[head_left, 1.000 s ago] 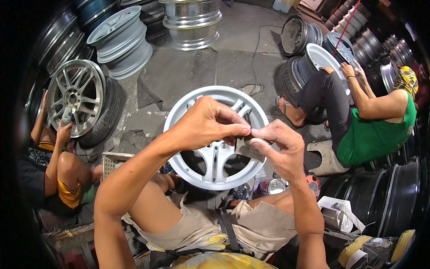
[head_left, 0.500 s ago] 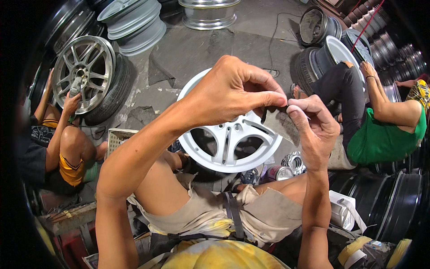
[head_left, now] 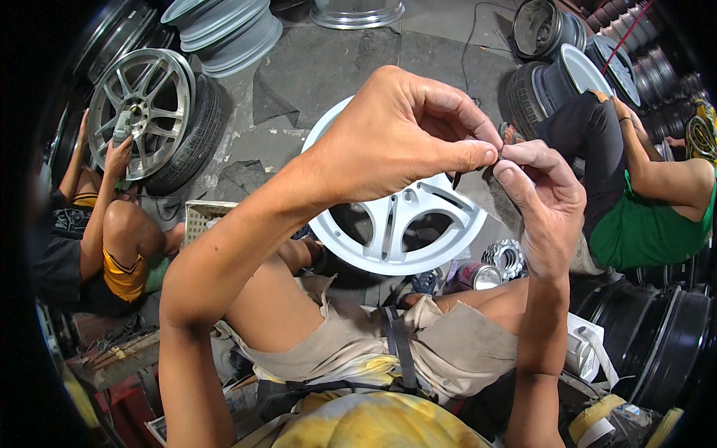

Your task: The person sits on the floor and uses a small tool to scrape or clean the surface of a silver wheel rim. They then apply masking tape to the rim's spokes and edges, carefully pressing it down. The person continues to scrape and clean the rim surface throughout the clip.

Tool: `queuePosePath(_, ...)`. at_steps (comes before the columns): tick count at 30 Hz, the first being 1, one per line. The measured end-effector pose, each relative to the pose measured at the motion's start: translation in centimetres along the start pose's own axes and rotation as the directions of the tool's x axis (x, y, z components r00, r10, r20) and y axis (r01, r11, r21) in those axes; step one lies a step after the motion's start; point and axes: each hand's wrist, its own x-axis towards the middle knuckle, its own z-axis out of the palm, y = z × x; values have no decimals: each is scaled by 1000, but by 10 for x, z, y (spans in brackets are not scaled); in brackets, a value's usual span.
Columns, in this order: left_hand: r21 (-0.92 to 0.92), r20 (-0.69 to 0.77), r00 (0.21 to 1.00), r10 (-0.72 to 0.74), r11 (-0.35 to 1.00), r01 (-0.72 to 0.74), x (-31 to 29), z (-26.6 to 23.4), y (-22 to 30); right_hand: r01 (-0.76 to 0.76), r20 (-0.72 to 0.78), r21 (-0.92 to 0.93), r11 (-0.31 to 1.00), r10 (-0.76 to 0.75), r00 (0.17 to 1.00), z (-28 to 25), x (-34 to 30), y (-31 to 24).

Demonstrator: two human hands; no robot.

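Note:
My left hand (head_left: 414, 138) and my right hand (head_left: 545, 198) meet in front of my chest, each with thumb and fingers pinched. Between them is a small, worn, grey-beige sheet (head_left: 497, 198) that looks like sandpaper; its upper edge is at the fingertips, and my right hand partly covers it. Beneath my hands lies a white-coated wheel rim (head_left: 388, 266) with broad spokes, face up in front of my knees. My left forearm and hand hide much of its upper left part.
A can (head_left: 478, 276) and a silvery ring-shaped part (head_left: 506, 257) stand right of the wheel. At left, a person holds a tool (head_left: 123, 128) against a spoked wheel (head_left: 142, 112) leaning on a tyre. A person in green (head_left: 657, 224) sits at right by another wheel. Black rims (head_left: 635, 336) lie lower right.
Both hands have shifted slightly right and up in the picture, the fingertips still together. Less of the sheet shows between them. The whole view has moved a little.

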Motion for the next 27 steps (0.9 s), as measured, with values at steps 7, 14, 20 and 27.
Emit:
queuePosePath(7,8,15,1000,-17,1000,17,-1,-3,-3,95,59,-177,980,-86,995,0,-5,6)
queuePosePath(14,213,32,992,-121,971,112,-2,-4,0,295,105,-477,828,-279,954,-1,2,6)
queuePosePath(20,382,107,989,98,915,-132,-8,-6,-5,271,145,-496,825,-230,962,-4,-3,3)
queuePosePath(27,347,143,984,102,926,-146,-6,-10,-2,166,136,-297,941,-130,982,-5,-5,-1)
